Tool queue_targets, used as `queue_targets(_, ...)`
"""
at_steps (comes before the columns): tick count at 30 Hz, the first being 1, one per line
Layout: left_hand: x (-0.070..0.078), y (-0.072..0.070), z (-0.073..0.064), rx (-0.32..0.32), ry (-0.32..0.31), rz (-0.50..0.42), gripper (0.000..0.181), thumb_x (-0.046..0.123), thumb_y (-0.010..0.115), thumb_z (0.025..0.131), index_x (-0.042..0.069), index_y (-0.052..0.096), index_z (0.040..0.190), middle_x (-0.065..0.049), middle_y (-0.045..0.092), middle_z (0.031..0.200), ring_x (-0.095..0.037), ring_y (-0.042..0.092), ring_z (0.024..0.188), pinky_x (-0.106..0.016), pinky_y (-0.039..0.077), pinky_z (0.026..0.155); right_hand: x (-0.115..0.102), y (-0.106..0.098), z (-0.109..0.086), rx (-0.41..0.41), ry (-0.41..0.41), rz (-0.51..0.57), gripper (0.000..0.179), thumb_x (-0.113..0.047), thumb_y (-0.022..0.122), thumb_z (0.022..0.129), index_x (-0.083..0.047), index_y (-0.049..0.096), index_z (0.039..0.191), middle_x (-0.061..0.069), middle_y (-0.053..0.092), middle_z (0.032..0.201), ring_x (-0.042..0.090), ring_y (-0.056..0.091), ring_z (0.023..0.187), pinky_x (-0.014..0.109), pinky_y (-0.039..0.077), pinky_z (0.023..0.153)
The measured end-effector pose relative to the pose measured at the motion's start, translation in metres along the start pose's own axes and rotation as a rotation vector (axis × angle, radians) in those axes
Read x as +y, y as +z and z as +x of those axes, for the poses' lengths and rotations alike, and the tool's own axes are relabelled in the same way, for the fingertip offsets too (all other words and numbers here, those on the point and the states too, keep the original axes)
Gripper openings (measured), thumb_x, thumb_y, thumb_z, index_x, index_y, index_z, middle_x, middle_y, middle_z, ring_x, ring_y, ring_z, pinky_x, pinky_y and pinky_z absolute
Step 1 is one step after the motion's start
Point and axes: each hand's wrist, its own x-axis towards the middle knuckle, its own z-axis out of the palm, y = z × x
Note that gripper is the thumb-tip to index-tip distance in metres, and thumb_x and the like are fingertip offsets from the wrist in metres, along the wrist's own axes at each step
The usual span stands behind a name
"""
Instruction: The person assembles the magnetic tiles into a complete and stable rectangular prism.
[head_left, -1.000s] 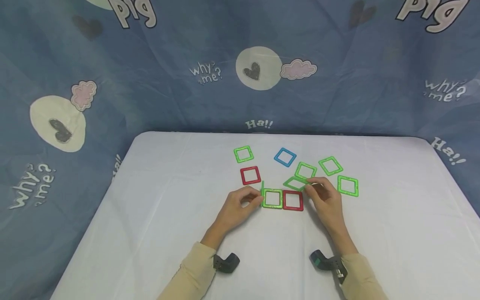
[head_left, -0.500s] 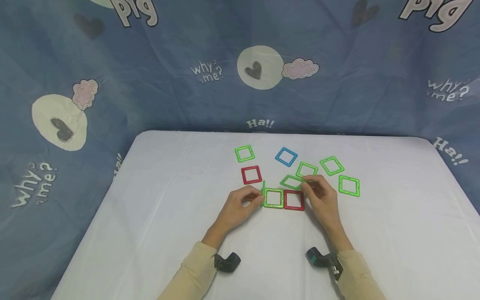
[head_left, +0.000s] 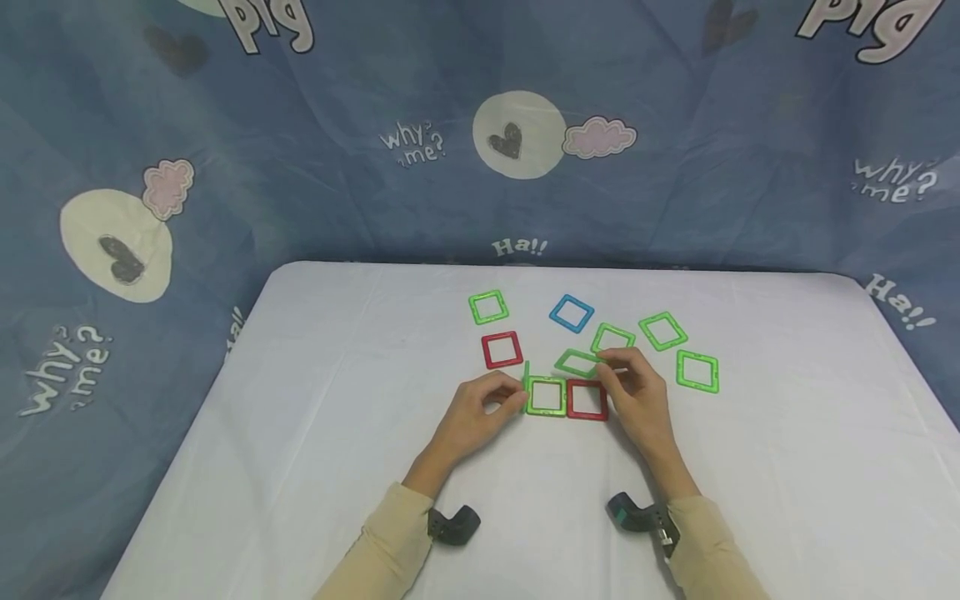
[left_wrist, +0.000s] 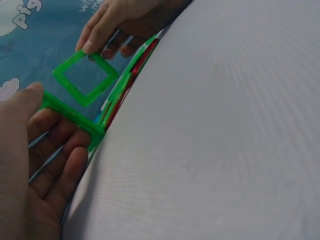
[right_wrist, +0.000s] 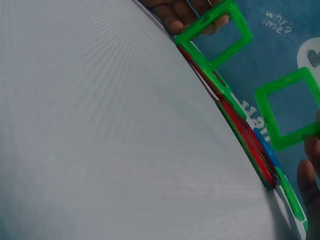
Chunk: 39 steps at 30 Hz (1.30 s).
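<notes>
In the head view my left hand [head_left: 487, 410] pinches a green square magnetic tile [head_left: 527, 372] that stands upright, seen nearly edge-on. It rises at the left edge of a flat green tile [head_left: 546, 413], and a flat red tile [head_left: 587, 417] adjoins that one on the right. My right hand [head_left: 637, 398] pinches another green tile [head_left: 572, 372] by its right corner, tilted and raised just behind the flat pair. The left wrist view shows this raised tile [left_wrist: 70, 90] apart from the upright one [left_wrist: 75, 116], whose edge the left thumb and fingers grip.
Behind the hands lie loose tiles: a green one [head_left: 491, 320], a red one [head_left: 503, 365] and a blue one [head_left: 560, 321]. Several more green tiles, including one at the right [head_left: 697, 387], lie near the right hand. A patterned blue cloth [head_left: 337, 208] hangs behind the white table [head_left: 337, 350].
My right hand has moved left with its green tile, bringing it closer to the upright tile. The left hand and the tiles at it have stayed in place.
</notes>
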Motion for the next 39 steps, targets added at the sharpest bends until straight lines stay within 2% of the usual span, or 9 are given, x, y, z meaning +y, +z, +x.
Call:
queue_targets(8, -0.001, 0.000, -0.001, 0.000, 0.027, 0.006, 0.012, 0.029, 0.063, 0.091, 0.019, 0.066, 0.096, 0.008, 0.067, 0.092, -0.003, 0.063, 0.086, -0.022, 0.053, 0.081, 0.000, 0.001, 0.003, 0.024, -0.051, 0.039, 0.020, 0.003, 0.061, 0.088, 0.006, 0.060, 0.107, 0.014, 0.061, 0.098, 0.004, 0.059, 0.092, 0.016, 0.049, 0.077)
queue_targets(17, 0.001, -0.001, -0.001, 0.000, 0.014, 0.015, 0.012, 0.029, 0.063, 0.091, 0.019, 0.066, 0.097, 0.008, 0.067, 0.093, -0.003, 0.063, 0.086, -0.022, 0.053, 0.081, -0.005, 0.005, 0.008, 0.006, -0.016, 0.043, 0.021, 0.000, 0.062, 0.089, 0.006, 0.060, 0.108, 0.015, 0.062, 0.102, 0.000, 0.058, 0.094, 0.014, 0.048, 0.081)
queue_targets(26, 0.001, 0.000, -0.001, 0.003, 0.026, 0.011, 0.012, 0.029, 0.063, 0.091, 0.019, 0.066, 0.097, 0.008, 0.067, 0.093, -0.003, 0.063, 0.086, -0.022, 0.053, 0.081, -0.008, 0.008, 0.008, -0.030, -0.050, 0.053, 0.019, 0.004, 0.060, 0.088, 0.007, 0.060, 0.107, 0.018, 0.062, 0.102, 0.000, 0.059, 0.093, 0.015, 0.049, 0.080)
queue_targets(33, 0.001, -0.001, 0.000, -0.002, 0.023, 0.013, 0.013, 0.031, 0.062, 0.091, 0.019, 0.066, 0.096, 0.008, 0.067, 0.093, -0.003, 0.063, 0.086, -0.022, 0.053, 0.081, -0.015, 0.012, 0.007, -0.062, -0.040, 0.003, 0.018, 0.002, 0.061, 0.089, 0.004, 0.061, 0.106, 0.015, 0.063, 0.102, 0.006, 0.059, 0.094, 0.017, 0.049, 0.082)
queue_targets(39, 0.002, 0.000, 0.001, -0.001, 0.008, 0.014, 0.013, 0.031, 0.063, 0.091, 0.020, 0.066, 0.097, 0.009, 0.067, 0.093, -0.003, 0.063, 0.087, -0.022, 0.053, 0.082, -0.018, 0.016, 0.006, -0.084, -0.033, -0.102, 0.017, -0.001, 0.061, 0.089, 0.002, 0.062, 0.106, 0.013, 0.063, 0.100, 0.013, 0.061, 0.088, 0.020, 0.051, 0.077)
